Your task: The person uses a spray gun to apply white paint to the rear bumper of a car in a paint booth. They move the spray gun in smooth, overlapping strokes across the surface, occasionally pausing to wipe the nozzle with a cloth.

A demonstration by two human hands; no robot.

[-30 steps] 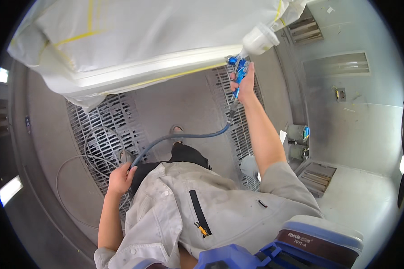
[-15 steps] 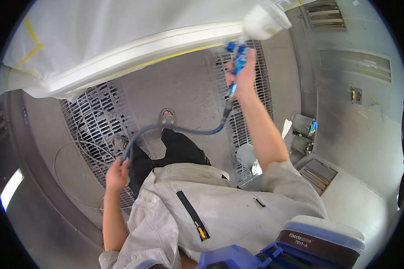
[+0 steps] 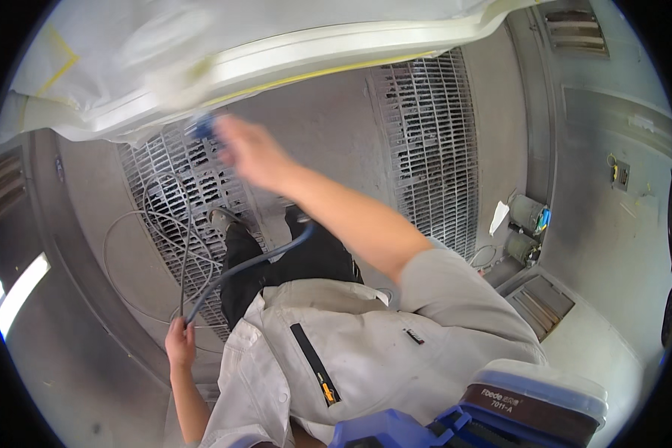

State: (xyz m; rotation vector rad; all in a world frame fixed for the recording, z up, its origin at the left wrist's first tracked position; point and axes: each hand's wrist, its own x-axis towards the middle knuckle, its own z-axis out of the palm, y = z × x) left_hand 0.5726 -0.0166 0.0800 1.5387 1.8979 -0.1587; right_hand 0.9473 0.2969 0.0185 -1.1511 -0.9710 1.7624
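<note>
My right hand (image 3: 255,155), stretched out to the left and smeared by motion, is closed on a blue spray gun (image 3: 204,127). The gun's pale cup (image 3: 175,84) is a blur in front of the left part of a long white panel (image 3: 299,56). Low on the left, my left hand (image 3: 179,345) is closed round a blue-grey air hose (image 3: 250,261). The hose rises across my legs toward my right arm, and its upper end is hidden. White masking film (image 3: 119,37) and yellow tape (image 3: 276,78) border the panel.
Metal floor gratings lie on the left (image 3: 168,160) and right (image 3: 434,149). A thin grey hose (image 3: 116,216) loops over the left grating. Along the right wall (image 3: 605,246) stand two grimy cylinders (image 3: 526,214) near a floor vent (image 3: 541,299). A respirator cartridge (image 3: 530,407) fills the lower right.
My right hand has swept the spray gun from the panel's right end to its left part. My left hand has dropped lower with the hose. The whole view has shifted a little.
</note>
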